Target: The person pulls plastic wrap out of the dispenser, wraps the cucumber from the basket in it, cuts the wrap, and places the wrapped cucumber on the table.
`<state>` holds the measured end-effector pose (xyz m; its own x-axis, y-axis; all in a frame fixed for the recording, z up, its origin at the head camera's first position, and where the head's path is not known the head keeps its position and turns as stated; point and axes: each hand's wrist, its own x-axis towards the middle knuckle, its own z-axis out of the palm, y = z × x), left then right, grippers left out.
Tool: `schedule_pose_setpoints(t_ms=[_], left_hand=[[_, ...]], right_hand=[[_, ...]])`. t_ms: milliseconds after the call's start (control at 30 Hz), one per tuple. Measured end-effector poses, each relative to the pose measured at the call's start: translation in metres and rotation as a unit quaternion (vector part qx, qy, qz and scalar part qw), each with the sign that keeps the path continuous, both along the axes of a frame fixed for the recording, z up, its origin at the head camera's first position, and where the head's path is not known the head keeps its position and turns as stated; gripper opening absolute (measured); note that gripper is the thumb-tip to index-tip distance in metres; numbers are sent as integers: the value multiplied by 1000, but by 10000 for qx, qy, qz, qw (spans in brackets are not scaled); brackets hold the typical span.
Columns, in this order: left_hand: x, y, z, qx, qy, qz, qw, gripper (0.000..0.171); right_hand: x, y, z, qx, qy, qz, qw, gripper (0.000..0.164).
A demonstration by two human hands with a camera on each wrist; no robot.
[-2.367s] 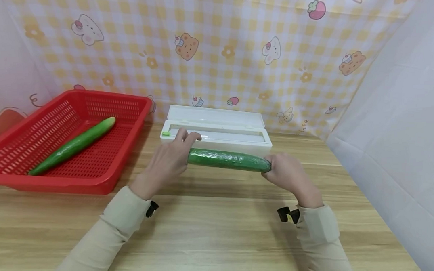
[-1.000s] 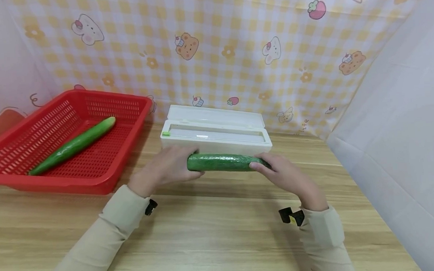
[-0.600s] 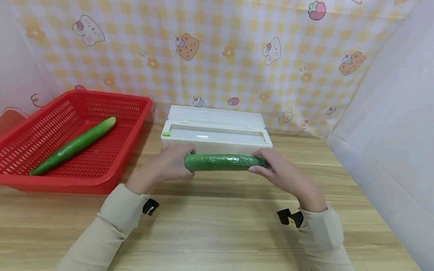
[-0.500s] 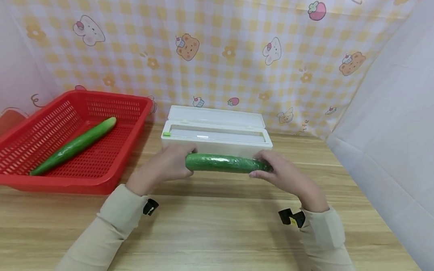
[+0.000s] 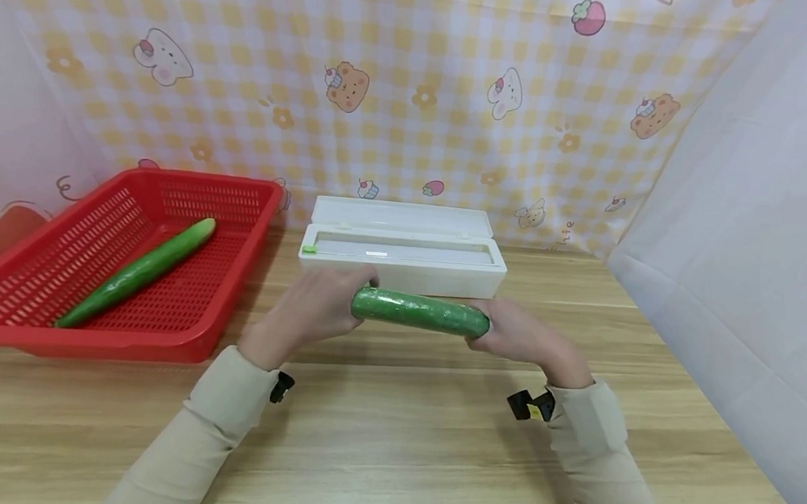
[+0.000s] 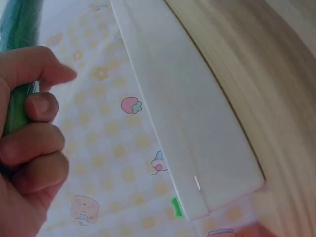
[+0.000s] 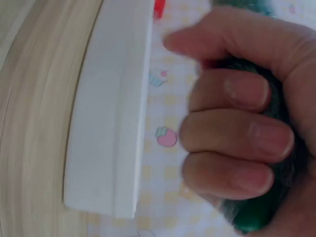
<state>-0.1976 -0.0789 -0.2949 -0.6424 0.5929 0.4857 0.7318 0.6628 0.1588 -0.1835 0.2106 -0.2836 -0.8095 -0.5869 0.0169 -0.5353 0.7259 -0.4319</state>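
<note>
A green cucumber (image 5: pixel 420 313) with a glossy clear film over it is held up between both hands, its right end lower than its left. My left hand (image 5: pixel 319 304) grips the left end; in the left wrist view its fingers (image 6: pixel 37 143) curl round the cucumber (image 6: pixel 19 111). The right end sits in my right hand (image 5: pixel 515 333), whose fingers (image 7: pixel 224 133) wrap round it in the right wrist view. Behind the cucumber stands a long white box (image 5: pixel 404 276) with its lid (image 5: pixel 402 216) raised and a green slider (image 5: pixel 309 249) at its left.
At the left a red perforated basket (image 5: pixel 198 340) holds another cucumber (image 5: pixel 137 273). The box stands close to a yellow checked cloth (image 5: pixel 398 139) at the back. A white panel (image 5: pixel 733 215) borders the wooden table (image 5: pixel 398 433) on the right.
The right hand has moved slightly left and down and turned, so its thumb has gone from view. The cucumber now slopes more to the right. Box and basket stay put.
</note>
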Motion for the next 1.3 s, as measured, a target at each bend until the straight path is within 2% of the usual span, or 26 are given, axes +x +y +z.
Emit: schedule_pose_setpoints(t_ms=[67,133,200,267,333,400,467,533,633,700,800,867,900,967,1033,1133,1300], left_hand=[[-2,0,-1,227,-684,86,9974,42],[-4,1,-1,569,-1455,236,9874,55],[-7,2,-3,981,-2187,345,9702,64],[-9,3,-4,1359,-2766,390,9505,70],[-11,2,-4,1645,-3184,384,9328,73],[-11,1,-4,1889,-3457,301,9187,73],[-11,-1,-3,1936,-3509,204,9159,72],[-9,-3,-2,1724,-3353,192,9260,73],[-7,-5,1,1129,-2816,317,9523,73],[-5,-6,3,749,-2407,388,9669,71],[-3,-6,5,483,-1868,322,9807,56],[-2,-7,6,420,-1651,247,9851,48],[-2,-8,6,409,-1588,241,9862,45],[-1,-10,7,368,-1456,298,9882,45],[-1,-12,8,327,-1347,398,9896,46],[-1,-13,9,170,-1095,557,9923,49],[-3,-11,9,-153,-604,589,9963,50]], right_hand=[[0,0,0,128,453,-98,9988,13],[1,0,1,333,1040,-250,9937,13],[2,0,2,550,1697,-407,9831,17],[3,1,2,727,2329,-535,9683,21],[4,1,2,851,2862,-632,9523,23],[4,1,2,870,3171,-684,9419,24],[4,-1,2,893,3333,-711,9359,24],[5,-3,2,907,3380,-725,9340,23],[5,-6,1,921,3285,-749,9370,23],[5,-7,1,926,3163,-773,9410,24],[5,-9,-1,948,2950,-790,9475,25],[5,-9,-1,938,2660,-786,9562,27],[5,-9,-1,863,2409,-764,9637,29],[6,-9,0,589,1707,-734,9808,37],[6,-9,1,295,993,-734,9919,45],[8,-9,3,-10,296,-665,9973,48],[9,-11,5,-127,139,-500,9986,38]])
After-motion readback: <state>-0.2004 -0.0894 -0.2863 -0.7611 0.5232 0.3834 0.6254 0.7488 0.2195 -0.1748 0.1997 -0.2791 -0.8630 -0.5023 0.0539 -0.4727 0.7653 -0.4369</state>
